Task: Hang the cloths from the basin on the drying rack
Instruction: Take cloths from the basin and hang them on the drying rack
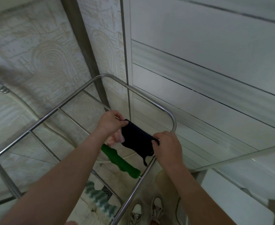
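Item: dark cloth (136, 137) — navy, stretched between your two hands above the top of the drying rack (173, 121), close to its rounded far right corner; the lower edge sags and a thin strap dangles below it. Your left hand (111, 121) pinches the cloth's upper left corner between thumb and fingertips. Your right hand (166, 147) grasps the opposite edge, fingers curled over the fabric, just above the rack's right side rail. Whether the cloth already rests on a rail cannot be told; the hands cover both ends. Item: pink-and-white cloth (116, 138) — hangs under your left wrist, touching the dark cloth's left edge. Item: green cloth (120, 161) — draped along the next rail toward you, reaching almost to the right side rail. Item: teal-and-white striped cloth (99, 198) — lower down inside the rack frame, blurred; its support cannot be made out. Also present: a floor drain (107, 190) beside the striped cloth, and a pair of light shoes (157, 207) on the floor at the rack's near right.
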`<state>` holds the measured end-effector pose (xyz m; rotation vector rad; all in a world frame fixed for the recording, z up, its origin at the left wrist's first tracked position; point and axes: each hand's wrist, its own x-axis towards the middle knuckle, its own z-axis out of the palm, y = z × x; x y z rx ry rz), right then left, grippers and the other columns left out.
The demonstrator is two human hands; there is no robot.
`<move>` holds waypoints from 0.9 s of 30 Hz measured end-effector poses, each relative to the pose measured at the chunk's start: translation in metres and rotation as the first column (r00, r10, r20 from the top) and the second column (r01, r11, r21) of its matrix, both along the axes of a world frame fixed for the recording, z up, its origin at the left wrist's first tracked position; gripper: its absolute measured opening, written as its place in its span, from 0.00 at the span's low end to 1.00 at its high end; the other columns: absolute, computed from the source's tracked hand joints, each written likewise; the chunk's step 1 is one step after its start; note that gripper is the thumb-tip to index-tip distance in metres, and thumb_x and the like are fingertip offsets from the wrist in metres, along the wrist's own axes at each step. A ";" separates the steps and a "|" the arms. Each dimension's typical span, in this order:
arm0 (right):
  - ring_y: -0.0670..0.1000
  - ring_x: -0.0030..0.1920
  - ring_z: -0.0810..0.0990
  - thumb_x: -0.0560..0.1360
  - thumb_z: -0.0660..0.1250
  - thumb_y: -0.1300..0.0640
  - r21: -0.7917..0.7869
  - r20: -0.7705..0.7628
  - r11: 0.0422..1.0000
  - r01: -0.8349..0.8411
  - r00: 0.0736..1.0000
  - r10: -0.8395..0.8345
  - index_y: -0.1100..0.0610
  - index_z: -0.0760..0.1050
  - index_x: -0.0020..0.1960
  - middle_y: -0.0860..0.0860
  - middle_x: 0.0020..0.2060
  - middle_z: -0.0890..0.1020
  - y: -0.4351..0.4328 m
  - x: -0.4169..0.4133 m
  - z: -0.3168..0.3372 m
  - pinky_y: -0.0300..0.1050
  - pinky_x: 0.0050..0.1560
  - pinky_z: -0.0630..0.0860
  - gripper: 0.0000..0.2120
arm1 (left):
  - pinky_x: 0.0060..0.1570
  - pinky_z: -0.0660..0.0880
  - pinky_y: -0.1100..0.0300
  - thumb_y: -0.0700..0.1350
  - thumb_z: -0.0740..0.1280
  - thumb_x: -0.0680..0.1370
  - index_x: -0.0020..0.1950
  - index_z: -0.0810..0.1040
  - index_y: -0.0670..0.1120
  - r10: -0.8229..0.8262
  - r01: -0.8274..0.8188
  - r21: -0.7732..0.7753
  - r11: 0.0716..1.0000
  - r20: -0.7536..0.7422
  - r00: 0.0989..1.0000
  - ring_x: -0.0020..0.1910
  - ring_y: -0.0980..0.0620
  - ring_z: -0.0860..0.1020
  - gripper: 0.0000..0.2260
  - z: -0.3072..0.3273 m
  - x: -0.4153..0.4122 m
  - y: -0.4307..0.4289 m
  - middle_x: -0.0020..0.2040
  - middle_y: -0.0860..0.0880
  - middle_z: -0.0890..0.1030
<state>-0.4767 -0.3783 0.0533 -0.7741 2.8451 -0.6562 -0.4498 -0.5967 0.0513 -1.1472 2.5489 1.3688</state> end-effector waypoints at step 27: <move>0.48 0.33 0.82 0.70 0.71 0.64 -0.513 0.857 0.764 0.392 0.282 0.431 0.61 0.80 0.49 0.55 0.38 0.85 -0.062 0.021 0.092 0.36 0.31 0.78 0.08 | 0.41 0.79 0.56 0.37 0.70 0.69 0.46 0.79 0.44 0.344 0.080 0.684 0.725 -0.461 0.818 0.41 0.47 0.80 0.07 0.111 0.114 0.011 0.46 0.41 0.82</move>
